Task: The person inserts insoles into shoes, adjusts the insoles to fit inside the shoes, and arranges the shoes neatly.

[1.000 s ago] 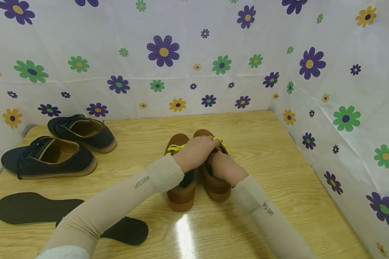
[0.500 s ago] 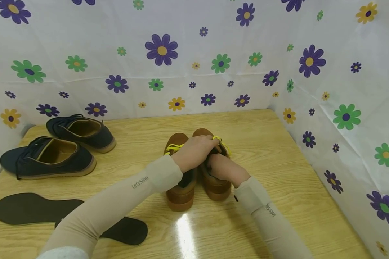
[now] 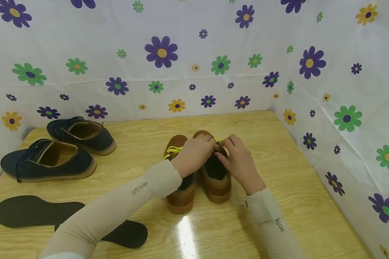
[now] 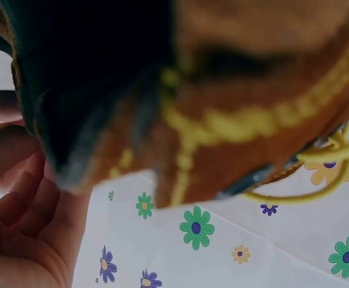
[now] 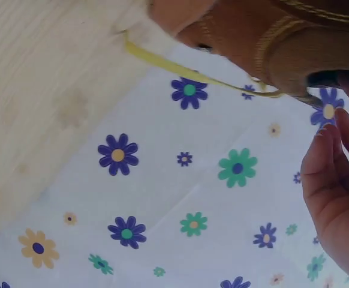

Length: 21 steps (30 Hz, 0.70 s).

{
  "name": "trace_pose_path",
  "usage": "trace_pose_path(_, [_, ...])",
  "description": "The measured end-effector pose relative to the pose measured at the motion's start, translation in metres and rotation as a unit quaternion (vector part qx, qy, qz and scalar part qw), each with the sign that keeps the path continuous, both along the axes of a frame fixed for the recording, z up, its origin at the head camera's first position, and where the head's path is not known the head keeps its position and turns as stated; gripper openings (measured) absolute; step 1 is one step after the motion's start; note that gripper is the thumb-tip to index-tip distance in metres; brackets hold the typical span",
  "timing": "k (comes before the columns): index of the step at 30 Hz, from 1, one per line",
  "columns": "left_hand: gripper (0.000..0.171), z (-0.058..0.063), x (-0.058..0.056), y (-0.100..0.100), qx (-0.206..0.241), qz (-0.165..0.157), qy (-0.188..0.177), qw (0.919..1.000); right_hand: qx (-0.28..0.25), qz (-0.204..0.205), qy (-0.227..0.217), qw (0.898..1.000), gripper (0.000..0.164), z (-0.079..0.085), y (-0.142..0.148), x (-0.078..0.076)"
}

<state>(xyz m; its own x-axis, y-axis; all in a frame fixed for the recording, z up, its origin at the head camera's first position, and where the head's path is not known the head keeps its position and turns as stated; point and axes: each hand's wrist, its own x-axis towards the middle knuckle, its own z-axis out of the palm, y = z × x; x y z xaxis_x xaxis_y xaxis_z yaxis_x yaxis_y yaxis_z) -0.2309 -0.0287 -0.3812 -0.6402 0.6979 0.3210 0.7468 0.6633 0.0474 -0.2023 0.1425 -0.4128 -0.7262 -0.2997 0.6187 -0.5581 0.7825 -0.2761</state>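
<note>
In the head view a pair of brown lace-up shoes stands side by side, toes away from me. My left hand reaches across the left shoe. Its fingers grip the right shoe at the top of the lacing, around the tongue. Close by, my right hand has thumb and bent fingers beside that shoe's opening, next to the yellow laces. In the right wrist view its fingertips come near each other just off the shoe, with nothing visible between them. The left wrist view shows bent fingers beside the shoe's edge.
At the left stand two dark navy lace-up shoes. Nearer lie two black insoles, one partly under my left forearm. A flower-printed white sheet walls in the wooden table at the back and sides.
My right hand has come up out of the right brown shoe's opening and moved to its right side by the laces. The left hand stays nearly in place at the tongue.
</note>
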Motion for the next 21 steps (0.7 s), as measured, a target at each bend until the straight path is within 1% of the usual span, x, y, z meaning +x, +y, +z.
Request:
trace_pose_path(2, [0.011,0.000,0.002,0.000,-0.001,0.001,0.007,1.0000,0.012,0.009,0.016,1.000,0.021,-0.004,0.002,-0.004])
trace_pose_path(5, [0.011,-0.001,0.005,-0.001,-0.009,0.004,0.006,0.9999,0.017,0.027,0.031,0.999,0.016,-0.010,0.003,-0.009])
trace_pose_path(9, [0.012,-0.001,0.009,-0.001,-0.024,0.023,0.003,0.9994,0.013,0.035,0.056,0.998,0.011,-0.017,0.002,-0.011])
trace_pose_path(14, [0.014,-0.001,0.011,-0.001,-0.044,0.048,-0.005,0.9978,0.017,0.041,0.088,0.995,0.016,-0.020,0.000,-0.012])
trace_pose_path(17, [0.014,0.000,0.012,-0.001,-0.040,0.048,-0.018,0.9978,0.025,0.048,0.089,0.995,0.021,-0.019,-0.001,-0.015])
trace_pose_path(21, [0.015,0.001,0.012,-0.001,-0.032,0.040,-0.022,0.9984,0.045,0.045,0.065,0.996,0.029,-0.016,-0.003,-0.022])
